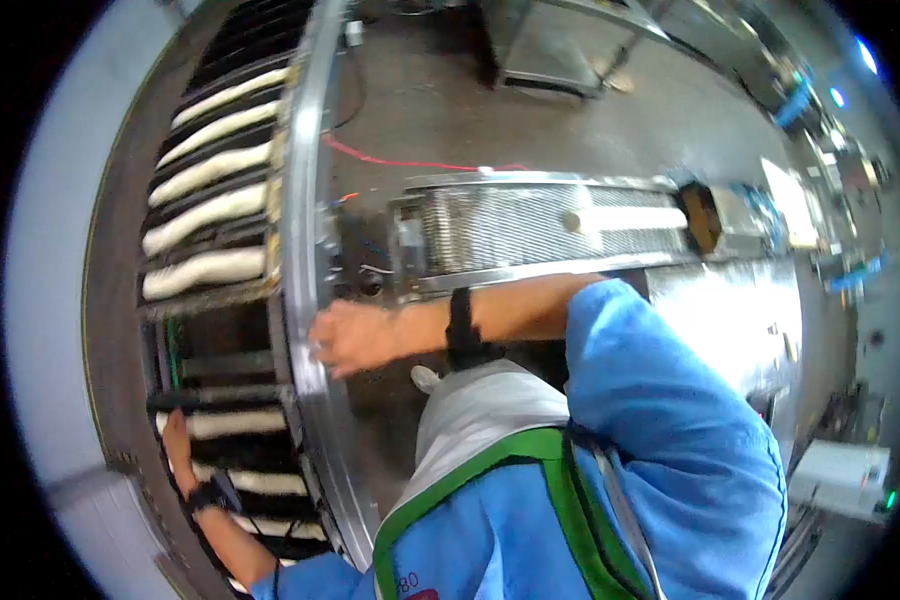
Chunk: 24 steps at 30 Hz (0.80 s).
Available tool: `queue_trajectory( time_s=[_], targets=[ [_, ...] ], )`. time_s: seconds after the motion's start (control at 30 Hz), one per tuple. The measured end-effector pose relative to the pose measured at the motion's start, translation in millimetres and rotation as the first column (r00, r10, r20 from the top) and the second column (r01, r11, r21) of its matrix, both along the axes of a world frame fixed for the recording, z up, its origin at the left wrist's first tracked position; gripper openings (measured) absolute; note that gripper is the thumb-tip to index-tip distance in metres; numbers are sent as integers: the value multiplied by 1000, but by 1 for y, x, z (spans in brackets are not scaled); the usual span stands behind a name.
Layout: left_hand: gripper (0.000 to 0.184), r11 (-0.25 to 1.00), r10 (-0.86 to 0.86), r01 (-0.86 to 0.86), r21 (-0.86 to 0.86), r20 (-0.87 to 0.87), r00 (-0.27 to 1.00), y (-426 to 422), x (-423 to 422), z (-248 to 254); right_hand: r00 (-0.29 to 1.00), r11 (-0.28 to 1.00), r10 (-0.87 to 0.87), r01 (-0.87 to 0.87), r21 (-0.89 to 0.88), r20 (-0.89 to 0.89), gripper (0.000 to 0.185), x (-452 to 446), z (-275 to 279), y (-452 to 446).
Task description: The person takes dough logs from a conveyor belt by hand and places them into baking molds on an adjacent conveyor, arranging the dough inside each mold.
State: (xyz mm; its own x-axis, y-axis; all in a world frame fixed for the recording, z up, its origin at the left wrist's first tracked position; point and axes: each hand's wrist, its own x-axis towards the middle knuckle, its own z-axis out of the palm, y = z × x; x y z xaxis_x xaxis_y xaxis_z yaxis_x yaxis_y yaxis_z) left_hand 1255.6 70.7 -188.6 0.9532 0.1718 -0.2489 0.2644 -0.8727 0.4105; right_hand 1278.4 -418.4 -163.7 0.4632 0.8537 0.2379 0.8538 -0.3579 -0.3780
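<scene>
My left hand (177, 446) is at the outer edge of a black tray (220, 402) at the lower left. Its fingers appear bent around that edge, beside a long pale dough roll (235, 425). My right hand (355, 336) is over the metal rail (305, 190) beside the trays. Its fingers are loosely bent and slightly blurred, with no object visible in them. Farther up the line, another black tray (205, 305) carries several dough rolls (208, 218) in separate grooves. An open gap in the frame lies between the two trays.
To the right runs a mesh conveyor (500, 235) with a pale cylinder (625, 220) on it. A shiny metal table (720, 310) adjoins it. A red hose (400, 160) crosses the floor. A metal stand (545, 55) is at the back, and a white box (845, 478) at the right.
</scene>
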Motion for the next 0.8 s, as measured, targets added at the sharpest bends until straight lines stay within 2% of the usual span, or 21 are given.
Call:
queue_trajectory(
  time_s=[0.03,0.1,0.13,0.2,0.23,0.27,0.3,0.33,0.37,0.4,0.43,0.47,0.5,0.53,0.57,0.6,0.63,0.67,0.7,0.77,0.8],
  targets=[
    [32,999,16,-20,-48,-81,997,-3,-4,14,994,991,-108,109,-72,14,31,9,-1,-36],
    [34,989,23,-17,144,-41,999,9,-9,13,927,873,-375,343,-347,-28,30,25,-14,-105],
    [35,988,33,-23,154,-64,997,2,-5,25,858,731,-513,417,-540,-33,34,28,-3,-138],
    [37,993,42,-38,113,-30,999,-3,7,28,743,495,-665,516,-699,77,48,38,-27,-211],
    [37,997,41,-42,70,24,999,-10,13,28,672,435,-736,564,-701,84,48,33,-31,-249],
    [35,999,34,-36,18,88,996,-26,19,25,636,438,-766,622,-649,92,49,22,-25,-276],
    [33,995,-94,96,-5,144,985,-42,34,26,625,392,-775,594,-703,97,47,21,-34,-298],
    [32,995,-96,96,-1,69,993,-106,50,52,625,427,-781,547,-720,12,43,17,-37,-318],
    [32,999,-42,42,-1,70,997,-166,57,71,653,409,-756,524,-747,45,39,17,-42,-329],
    [31,984,-57,71,-164,89,994,-168,71,49,697,450,-711,555,-700,95,39,19,-50,-336],
    [30,996,-87,89,-16,98,991,-248,78,88,723,488,-669,601,-633,171,41,19,-52,-337],
    [29,996,-74,78,-53,71,995,-258,89,73,756,468,-628,558,-685,187,48,22,-45,-330],
    [27,991,-106,103,89,29,994,-297,95,87,750,488,-651,534,-690,119,49,27,-38,-327],
    [26,981,-163,172,-94,95,982,-314,100,83,768,528,-638,484,-698,51,53,33,-28,-325],
    [25,959,-67,102,-265,136,988,-313,105,58,744,577,-666,469,-669,-53,54,39,-30,-331],
    [24,975,-157,181,-132,174,972,-346,102,83,702,536,-703,414,-736,-117,62,48,-9,-330],
    [24,970,-199,226,-86,246,948,-351,102,79,756,572,-654,473,-670,-25,58,53,-23,-347],
    [24,963,-219,254,-93,285,933,-352,102,70,710,620,-700,553,-556,-74,43,55,16,-347],
    [25,946,-253,304,-109,336,907,-349,102,56,691,671,-708,591,-447,-149,40,60,23,-361],
    [25,929,-299,358,-93,379,876,-370,89,52,726,736,-674,647,-201,-135,26,57,75,-370],
    [26,906,-355,419,-66,422,834,-389,90,55,677,691,-723,706,-155,-136,23,57,108,-366]
  ],
)
